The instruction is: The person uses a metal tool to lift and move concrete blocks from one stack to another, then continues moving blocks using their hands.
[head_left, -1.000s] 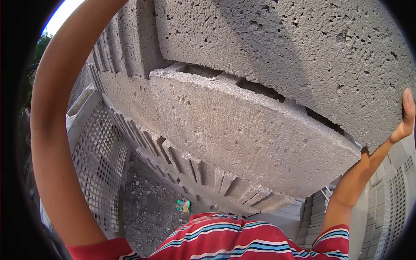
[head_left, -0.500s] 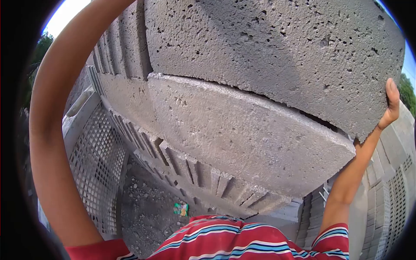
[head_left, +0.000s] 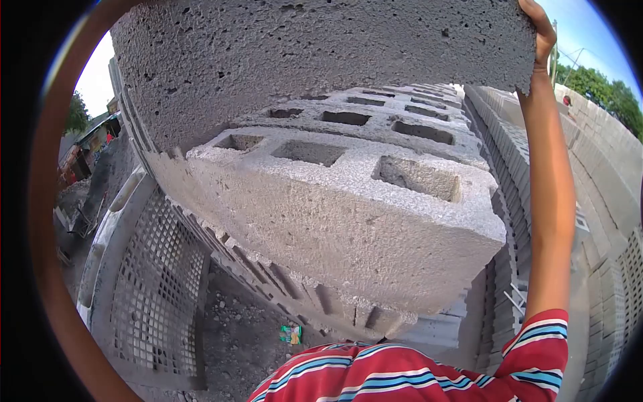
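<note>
A grey, pitted concrete block (head_left: 321, 47) is held up across the top of the view. My right hand (head_left: 541, 33) grips its right end, with fingers closed around the edge. My left arm (head_left: 50, 201) curves up along the left side, and its hand lies beyond the top edge. Below the raised block, a gap shows over the top of a stack of hollow concrete blocks. The nearest stacked block (head_left: 348, 234) has open rectangular cells facing up. More rows of blocks run away behind it.
A white perforated plastic crate or panel (head_left: 157, 268) stands at the left. Gravelly ground (head_left: 234, 321) with a small green wrapper (head_left: 291, 334) lies below. Further rows of stacked blocks (head_left: 603, 161) line the right side. Trees (head_left: 603, 80) stand beyond.
The block has been lifted off the row beneath, uncovering the hollow tops of the blocks. My right hand has risen with it, and my left arm has shifted further left.
</note>
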{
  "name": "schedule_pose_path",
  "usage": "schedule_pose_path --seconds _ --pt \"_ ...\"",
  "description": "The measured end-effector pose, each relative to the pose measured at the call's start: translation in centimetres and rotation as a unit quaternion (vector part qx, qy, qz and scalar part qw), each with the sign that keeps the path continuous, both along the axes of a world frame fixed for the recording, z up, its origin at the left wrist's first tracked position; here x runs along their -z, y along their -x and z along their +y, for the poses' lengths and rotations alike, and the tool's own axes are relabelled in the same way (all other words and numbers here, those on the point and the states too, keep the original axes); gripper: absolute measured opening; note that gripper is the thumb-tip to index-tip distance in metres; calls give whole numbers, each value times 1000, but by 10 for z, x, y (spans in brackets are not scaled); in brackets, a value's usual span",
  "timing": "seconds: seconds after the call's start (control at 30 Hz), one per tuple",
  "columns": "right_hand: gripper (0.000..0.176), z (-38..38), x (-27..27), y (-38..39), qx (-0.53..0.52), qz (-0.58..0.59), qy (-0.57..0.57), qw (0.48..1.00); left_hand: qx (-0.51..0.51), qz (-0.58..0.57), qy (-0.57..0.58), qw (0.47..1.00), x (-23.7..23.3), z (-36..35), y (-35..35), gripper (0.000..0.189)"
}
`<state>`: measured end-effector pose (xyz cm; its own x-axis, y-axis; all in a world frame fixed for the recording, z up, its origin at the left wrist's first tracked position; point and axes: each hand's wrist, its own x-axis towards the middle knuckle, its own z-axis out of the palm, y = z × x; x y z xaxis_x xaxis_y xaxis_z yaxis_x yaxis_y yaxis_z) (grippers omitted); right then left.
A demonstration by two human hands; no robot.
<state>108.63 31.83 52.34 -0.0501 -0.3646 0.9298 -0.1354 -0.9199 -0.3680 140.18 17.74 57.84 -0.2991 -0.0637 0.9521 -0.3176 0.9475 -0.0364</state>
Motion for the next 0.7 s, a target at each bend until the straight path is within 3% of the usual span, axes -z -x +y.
schedule_pose_path --seconds 0.13,0.2,0.27,0.37,0.47,0.57,0.7 --pt "61 -32 8 2 -115 -20 -56 992 -156 -15 -19 988 -28 -33 -12 58" --pt "74 -48 13 15 -137 -9 -105 985 -225 -32 -37 973 -37 -43 -17 62" --pt "47 -84 16 56 -43 -53 -83 994 -271 -47 -56 960 -43 -43 -22 67" --pt "41 -103 20 48 -53 -16 -92 994 -324 -66 -79 940 -48 -37 -22 75" --pt "45 -123 24 50 -30 -5 -121 992 -372 -96 -103 918 -50 -19 -17 80" --pt "45 -137 24 52 -122 32 -176 976 -419 -92 -98 898 -40 -4 -9 81" --pt "59 -171 25 60 -145 36 -180 972 -441 -79 -83 890 -30 -20 -9 82"
